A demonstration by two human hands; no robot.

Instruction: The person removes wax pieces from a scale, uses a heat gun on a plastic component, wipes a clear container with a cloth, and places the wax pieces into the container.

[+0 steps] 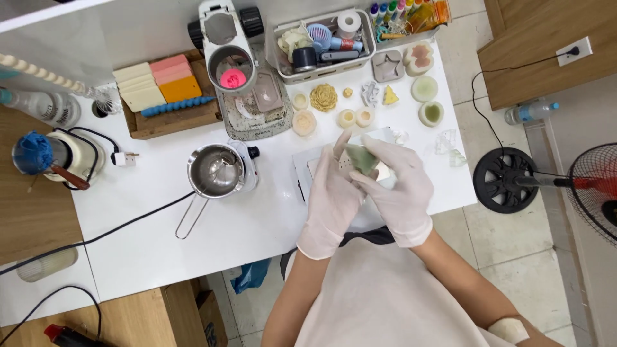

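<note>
The white worktop point(257, 225) is big and flat. A shiny metal pot point(215, 170) sits near its middle. Above the front edge, the left hand point(331, 199) and right hand point(398, 186), in smooth gloves, pinch a small green lump point(361, 159) together so it stays up

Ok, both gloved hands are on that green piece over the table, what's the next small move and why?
Probably keep peeling: the left hand steadies the green piece while the right hand pinches its edge. It is held in the air above the white sheet, so working it free there looks safest.
</note>
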